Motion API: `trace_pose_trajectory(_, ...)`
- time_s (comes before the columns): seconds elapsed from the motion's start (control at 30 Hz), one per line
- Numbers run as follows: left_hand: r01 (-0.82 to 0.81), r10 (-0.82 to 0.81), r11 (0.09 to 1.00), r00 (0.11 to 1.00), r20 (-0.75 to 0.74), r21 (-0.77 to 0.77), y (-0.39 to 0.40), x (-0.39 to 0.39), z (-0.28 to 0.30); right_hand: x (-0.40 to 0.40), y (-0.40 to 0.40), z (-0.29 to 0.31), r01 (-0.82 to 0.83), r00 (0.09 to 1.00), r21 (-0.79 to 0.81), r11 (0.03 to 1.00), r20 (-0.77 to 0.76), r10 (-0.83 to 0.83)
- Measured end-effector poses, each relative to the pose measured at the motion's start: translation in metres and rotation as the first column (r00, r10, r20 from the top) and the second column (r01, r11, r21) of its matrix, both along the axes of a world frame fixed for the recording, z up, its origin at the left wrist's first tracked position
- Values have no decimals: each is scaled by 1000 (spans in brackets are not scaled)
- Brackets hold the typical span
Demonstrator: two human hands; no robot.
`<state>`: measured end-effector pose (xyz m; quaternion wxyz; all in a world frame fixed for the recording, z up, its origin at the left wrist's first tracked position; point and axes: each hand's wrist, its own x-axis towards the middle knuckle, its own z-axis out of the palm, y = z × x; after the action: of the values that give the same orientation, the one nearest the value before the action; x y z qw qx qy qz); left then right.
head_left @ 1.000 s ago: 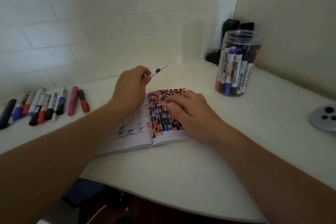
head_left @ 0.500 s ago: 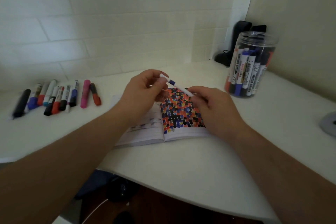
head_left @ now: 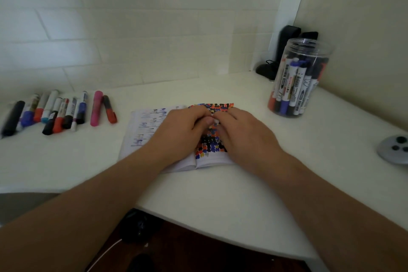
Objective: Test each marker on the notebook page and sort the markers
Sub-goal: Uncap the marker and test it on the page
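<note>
A white surface (head_left: 220,194) fills the frame, an open notebook (head_left: 141,130) at its centre, the right page covered in orange, blue and black test marks. At two o'clock stands a clear jar (head_left: 298,77) of upright markers; at nine o'clock a row of loose markers (head_left: 64,110) lies side by side. Above the page, the left hand (head_left: 178,132) and right hand (head_left: 245,134) meet, fingers curled, fingertips together around a small white object (head_left: 216,120), barely visible; whether each hand actually grips it cannot be told.
</note>
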<state>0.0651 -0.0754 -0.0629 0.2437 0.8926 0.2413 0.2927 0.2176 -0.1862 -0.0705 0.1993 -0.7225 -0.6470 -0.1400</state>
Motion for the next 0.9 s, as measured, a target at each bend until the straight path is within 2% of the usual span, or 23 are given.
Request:
trace_pose_trajectory(0.1, -2, 3, 1000, 999, 42, -31, -1, -3, -1, -1, 1, 3, 0, 1000, -13, 1000, -22, 0)
trace_pose_trajectory(0.33, 18, -18, 999, 1000, 16, -33, 3, -6, -1, -1, -6, 10, 37, 996, -98, 995, 85, -28)
trace_pose_trajectory(0.4, 4, -2, 999, 999, 32, -53, 2, -5, -1, -1, -5, 16, 36, 999, -128, 991, 12, -35)
trace_pose_trajectory(0.5, -48, 52, 996, 997, 51, -77, 2, -4, -1, -3, -11, 26, 94, 971, -126, 988, -206, -118)
trace_pose_trajectory(0.6, -80, 80, 993, 997, -2, -90, 4, -4, -1, 2, -25, 34, 158, 899, -72, 985, -402, -174)
trace_pose_trajectory(0.63, -80, 78, 994, 997, -28, -80, 4, -3, -1, 6, -29, 37, 182, 850, -26, 983, -499, -170)
trace_pose_trajectory(0.67, -77, 74, 995, 996, -50, -66, 4, -3, -1, 10, -31, 40, 204, 764, 30, 978, -630, -140)
trace_pose_trajectory(0.73, -69, 64, 995, 995, -75, -66, 5, -1, -3, 19, -32, 46, 206, 489, 122, 971, -872, 6)
trace_pose_trajectory(0.77, -60, 54, 996, 995, -87, -68, 6, 0, -4, 23, -32, 48, 189, 368, 148, 971, -927, 69)
trace_pose_trajectory(0.8, -49, 43, 997, 993, -108, -51, 8, 1, -5, 26, -31, 48, 172, 311, 162, 972, -945, 103)
trace_pose_trajectory(0.83, -37, 35, 999, 991, -133, -11, 9, 3, -5, 28, -31, 47, 154, 328, 166, 974, -938, 108)
trace_pose_trajectory(0.9, -21, 36, 996, 985, -171, 88, 12, 5, -7, 27, -31, 42, 156, 473, 208, 966, -874, 112)
